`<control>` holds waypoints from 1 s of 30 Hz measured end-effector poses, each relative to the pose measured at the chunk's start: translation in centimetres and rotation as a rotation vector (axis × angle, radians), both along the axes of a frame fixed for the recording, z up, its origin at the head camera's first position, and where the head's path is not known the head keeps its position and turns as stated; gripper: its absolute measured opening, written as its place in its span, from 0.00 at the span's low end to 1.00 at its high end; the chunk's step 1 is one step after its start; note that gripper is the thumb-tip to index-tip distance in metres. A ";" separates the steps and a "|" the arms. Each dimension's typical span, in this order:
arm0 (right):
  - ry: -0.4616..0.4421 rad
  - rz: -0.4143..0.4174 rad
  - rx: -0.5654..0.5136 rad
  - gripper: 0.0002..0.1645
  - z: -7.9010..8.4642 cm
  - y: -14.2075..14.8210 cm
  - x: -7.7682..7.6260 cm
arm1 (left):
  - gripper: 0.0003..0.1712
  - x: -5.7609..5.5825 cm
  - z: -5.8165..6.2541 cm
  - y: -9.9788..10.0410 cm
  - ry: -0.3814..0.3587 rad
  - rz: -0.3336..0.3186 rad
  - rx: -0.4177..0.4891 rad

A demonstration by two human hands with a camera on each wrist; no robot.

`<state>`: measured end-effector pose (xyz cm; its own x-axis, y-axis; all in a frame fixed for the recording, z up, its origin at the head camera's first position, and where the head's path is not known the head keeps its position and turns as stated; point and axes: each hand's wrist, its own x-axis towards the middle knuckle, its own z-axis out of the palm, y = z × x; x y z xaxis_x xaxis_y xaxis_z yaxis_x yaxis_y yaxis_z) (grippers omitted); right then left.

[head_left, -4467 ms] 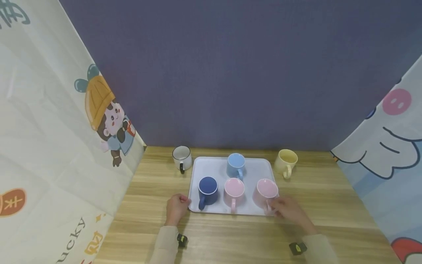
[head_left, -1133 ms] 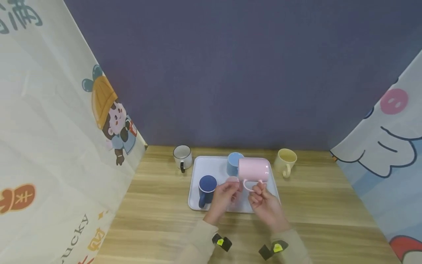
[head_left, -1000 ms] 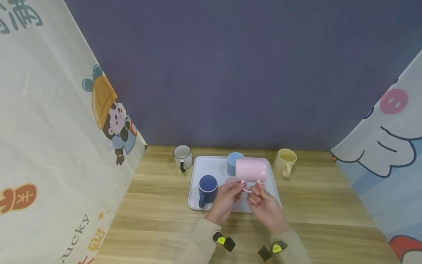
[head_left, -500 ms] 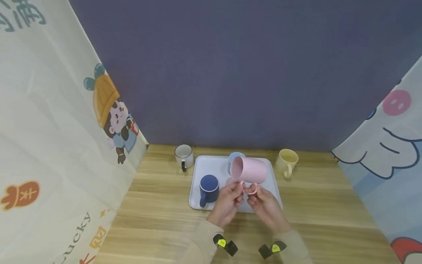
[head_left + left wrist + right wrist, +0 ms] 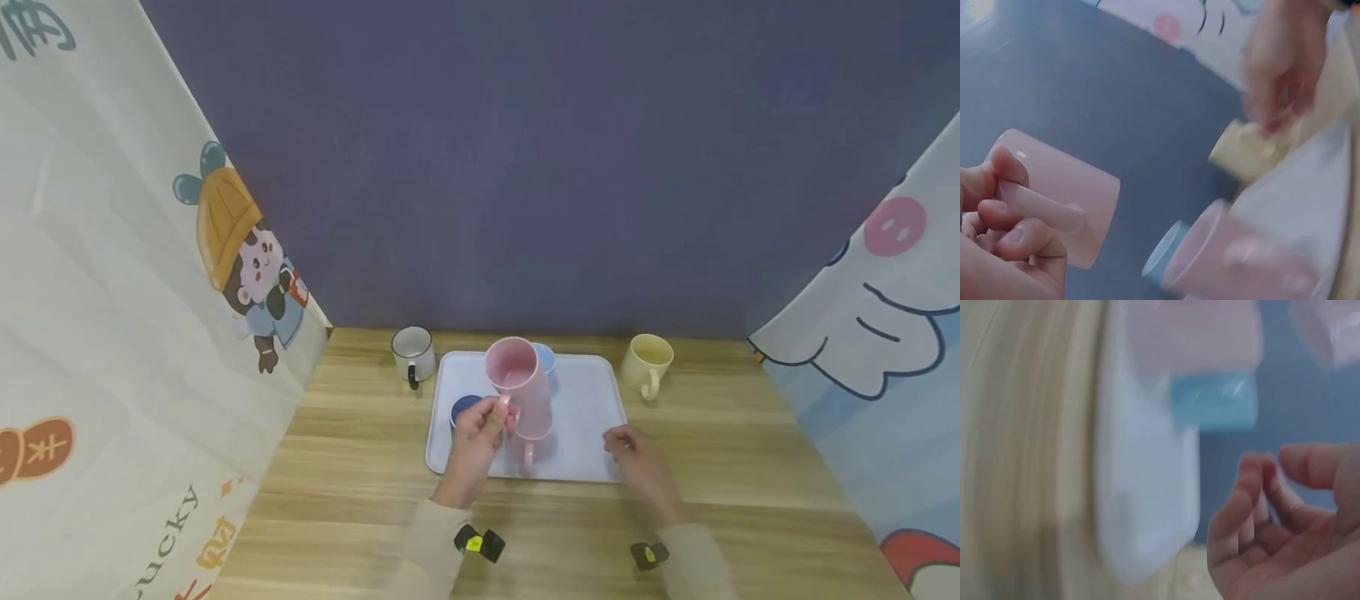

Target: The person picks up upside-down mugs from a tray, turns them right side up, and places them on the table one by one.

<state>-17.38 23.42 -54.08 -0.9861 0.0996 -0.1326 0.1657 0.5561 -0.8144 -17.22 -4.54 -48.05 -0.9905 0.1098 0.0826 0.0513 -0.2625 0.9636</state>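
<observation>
My left hand (image 5: pixel 474 442) grips a pink mug (image 5: pixel 531 382) by its handle, raised above the white tray (image 5: pixel 592 408). The mug's mouth faces up and toward me in the head view; in the left wrist view my thumb and fingers curl round the handle of that pink mug (image 5: pixel 1072 169). Just below it, a second pink mug (image 5: pixel 536 427) stands on the tray. Behind them is a light blue mug (image 5: pixel 546 358), partly covered. My left hand hides most of a dark blue mug (image 5: pixel 463 406). My right hand (image 5: pixel 637 458), fingers loosely bent, holds nothing by the tray's right edge.
A white mug (image 5: pixel 414 350) with a dark rim and black handle stands left of the tray. To its right stands a yellow mug (image 5: pixel 648 360). All this is on a wooden table (image 5: pixel 337 500), with a dark panel (image 5: pixel 540 167) behind.
The pink mug, lifted from the tray's right side by the right hand, passed to the left hand. The right hand let go and moved right; the left carried the mug left, turning its mouth up.
</observation>
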 end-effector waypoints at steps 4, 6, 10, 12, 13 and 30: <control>-0.054 -0.004 0.145 0.24 -1.6 3.1 -0.1 | 0.21 -0.3 0.0 -2.7 0.012 0.116 -0.037; -0.101 0.013 0.164 0.26 -2.1 4.0 -0.1 | 0.19 -0.4 -0.1 -4.0 0.011 0.176 -0.044; -0.141 0.044 0.206 0.24 -2.8 4.9 -0.2 | 0.17 -0.7 -0.5 -6.7 -0.010 0.294 -0.058; -0.136 0.050 0.221 0.22 -3.2 5.1 -0.2 | 0.16 -0.9 -0.9 -8.0 -0.026 0.341 -0.049; -0.134 0.050 0.222 0.21 -3.3 5.2 -0.2 | 0.16 -1.0 -1.1 -8.7 -0.031 0.364 -0.043; -0.160 0.075 0.235 0.16 -3.6 5.3 -0.1 | 0.17 -2.2 -6.1 -15.0 -0.153 0.600 -0.140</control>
